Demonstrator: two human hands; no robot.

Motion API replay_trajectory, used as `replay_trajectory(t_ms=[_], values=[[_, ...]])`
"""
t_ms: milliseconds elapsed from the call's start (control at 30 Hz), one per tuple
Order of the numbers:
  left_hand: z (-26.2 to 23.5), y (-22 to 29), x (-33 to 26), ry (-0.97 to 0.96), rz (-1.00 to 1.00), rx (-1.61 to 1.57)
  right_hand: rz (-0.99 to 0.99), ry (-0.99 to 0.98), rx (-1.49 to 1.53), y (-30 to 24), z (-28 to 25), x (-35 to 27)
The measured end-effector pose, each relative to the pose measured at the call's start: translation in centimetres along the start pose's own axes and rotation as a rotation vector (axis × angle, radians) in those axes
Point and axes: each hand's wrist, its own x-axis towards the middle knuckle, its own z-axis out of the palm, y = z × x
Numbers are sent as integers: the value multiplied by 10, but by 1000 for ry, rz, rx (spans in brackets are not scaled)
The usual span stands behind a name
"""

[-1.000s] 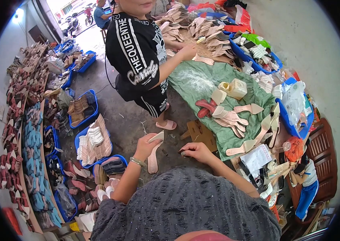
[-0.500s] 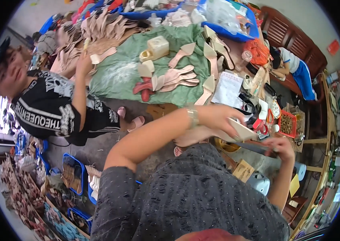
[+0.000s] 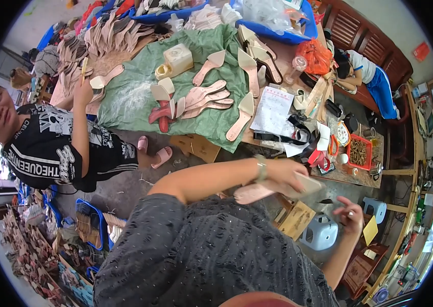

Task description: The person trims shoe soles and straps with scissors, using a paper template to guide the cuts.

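Observation:
My left hand (image 3: 285,173), with a watch at its wrist, grips a pale shoe sole (image 3: 255,193) in front of my body. A flat pointed toe end juts out past the fingers, blurred. To the right, my right hand (image 3: 349,215) is raised and apart from the sole. Its fingers are bent, the index finger sticking out, with a small shiny spot between them. What it holds is hidden; no blade shows. Beyond my hands, several similar soles (image 3: 203,97) lie on a green cloth (image 3: 129,110) beside a red shoe-shaped piece (image 3: 163,116).
At the left a co-worker (image 3: 47,138) holds a sole and a thin yellowish tool. A squarish container (image 3: 178,59), a paper sheet (image 3: 273,110) and a red tray (image 3: 360,152) stand or lie on the tables. Below are a wooden block (image 3: 297,220) and pale blue stool (image 3: 319,233).
The right hand has moved down, away from the sole; the dark knife blade it held there no longer shows. The left hand and sole have lowered slightly. My view has shifted.

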Motion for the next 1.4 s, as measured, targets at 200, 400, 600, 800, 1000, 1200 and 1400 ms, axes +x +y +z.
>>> replay_trajectory(t_ms=[200, 400, 600, 800, 1000, 1200, 1400], values=[[-20, -29, -153, 656, -46, -555, 68, -521, 99, 49, 155, 97], [28, -52, -266, 985, 46, -658, 386, -731, 69, 57, 228, 131], [7, -49, -248, 965, 75, -295, 61, -660, -406, -19, 183, 190], [-63, -49, -216, 606, -521, -350, 387, -409, -981, -24, 83, 270], [35, -69, -291, 170, -412, -722, 552, -1133, -657, 27, 169, 146], [67, -20, -311, 584, -313, -560, 116, -963, -420, -3, 207, 114], [73, 4, -302, 976, 108, -412, -136, -940, -12, -17, 216, 125]])
